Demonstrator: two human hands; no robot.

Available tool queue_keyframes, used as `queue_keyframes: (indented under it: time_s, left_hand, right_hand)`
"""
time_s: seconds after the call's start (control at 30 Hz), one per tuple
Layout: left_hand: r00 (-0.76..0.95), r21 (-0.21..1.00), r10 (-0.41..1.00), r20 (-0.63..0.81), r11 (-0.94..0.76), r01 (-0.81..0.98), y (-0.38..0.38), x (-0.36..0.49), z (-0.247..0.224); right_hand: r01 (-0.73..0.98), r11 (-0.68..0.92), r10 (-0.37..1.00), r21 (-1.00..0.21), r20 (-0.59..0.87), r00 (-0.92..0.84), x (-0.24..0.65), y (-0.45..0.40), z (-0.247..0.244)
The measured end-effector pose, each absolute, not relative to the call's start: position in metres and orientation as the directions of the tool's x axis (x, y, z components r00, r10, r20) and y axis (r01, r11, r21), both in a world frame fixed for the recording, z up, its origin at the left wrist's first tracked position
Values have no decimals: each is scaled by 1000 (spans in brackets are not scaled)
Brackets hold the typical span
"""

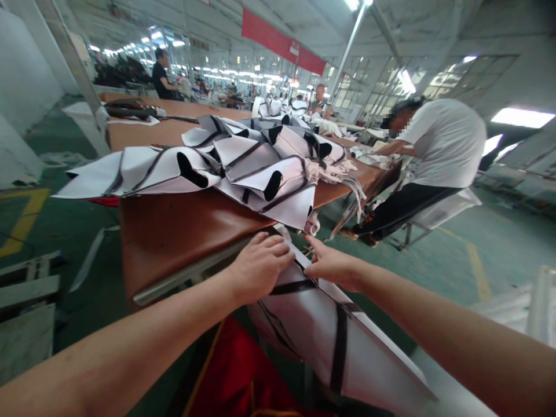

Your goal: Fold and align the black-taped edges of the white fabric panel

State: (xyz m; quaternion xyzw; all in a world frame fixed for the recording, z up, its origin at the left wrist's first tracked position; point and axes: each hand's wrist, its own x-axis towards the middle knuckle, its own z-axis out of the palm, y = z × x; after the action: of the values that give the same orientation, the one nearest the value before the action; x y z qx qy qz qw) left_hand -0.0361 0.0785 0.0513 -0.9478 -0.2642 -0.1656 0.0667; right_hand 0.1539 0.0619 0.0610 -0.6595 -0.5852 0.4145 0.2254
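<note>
Cloth (243, 370) of deep red is seen nearest, below the near edge of the worktop (186, 237). Beside it, a white panel (373, 359) crossed by black bands is slanted down and rightward from the worktop's near right corner. The left hand (261, 267) is laid over the panel's upper end, just beside the worktop's edge, with its fingers slightly spread and bent; whether the panel is gripped cannot be told. To the right of that corner, the right hand (333, 266) is held at the panel's opposite edge, its index finger extended; whether anything is pinched there cannot be told. On the worktop, a pile of dark-trimmed white pieces (249, 157) is heaped, some overhanging its left edge. Pale strips (357, 191) are draped over its right edge. Right of the worktop, a co-worker in a white shirt (452, 142) is bent toward it. Beyond its far left end, a person in black (161, 81) is seen, and past the worktop a red banner (273, 40) is hung overhead.
</note>
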Motion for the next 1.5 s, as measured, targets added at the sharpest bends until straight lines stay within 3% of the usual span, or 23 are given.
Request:
queue_keyframes:
  time_s: [0.2,0.33,0.53,0.8,0.93,1.07,1.3,1.5]
  left_hand:
    - [899,-27,351,261,-929,370,77,-41,47]
    - [883,-34,407,234,-904,426,95,-48,50]
    - [760,-109,582,290,-769,630,90,-38,49]
    - [873,-50,432,224,-890,453,58,-32,45]
    - [876,-1,446,184,-891,454,61,-31,54]
    - [838,23,519,170,-852,523,55,-28,54]
    - [896,-25,425,129,-902,431,58,-33,60]
    - [898,175,395,192,-914,365,52,-15,62]
  right_hand:
    - [557,-258,932,-789,-356,-72,155,56,64]
    - [488,-296,906,-821,-404,-131,156,55,67]
    - [503,-259,934,-825,-346,-88,154,59,59]
    - [517,-310,891,-798,-433,-136,159,64,62]
    - [562,-414,799,-716,-582,-152,161,63,73]
    - [583,-405,781,-704,-598,-180,166,63,75]
    - [481,-313,725,-819,-533,-436,185,74,64]
    - [305,-397,714,-865,-501,-489,198,79,47]
